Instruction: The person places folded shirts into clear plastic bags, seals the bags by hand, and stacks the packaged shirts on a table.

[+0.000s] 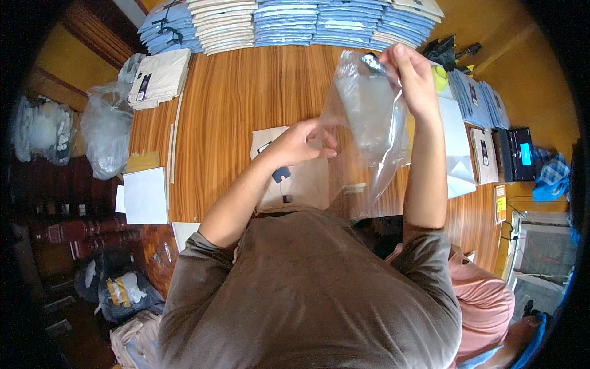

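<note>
Tension should be gentle, I judge: my right hand (410, 80) pinches the clear bag (369, 120) by its top, above the table (233, 92), right of the beige garment (310, 187); my left hand's (301, 144) fingers curl near the bag, grip unclear from here.

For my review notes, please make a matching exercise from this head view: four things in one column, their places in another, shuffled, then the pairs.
Things
1. transparent, thin plastic bag
2. folded beige garment with a dark tag
3. long row of blue and beige folded garment stacks
4. black box-shaped device with a lit blue screen

Places
A. along the far edge of the brown wood-grain table
B. toward the far right of the picture
C. held up by the bare right hand
D. partly hidden by the bare left hand and forearm

Pairs: 1-C, 2-D, 3-A, 4-B
</note>
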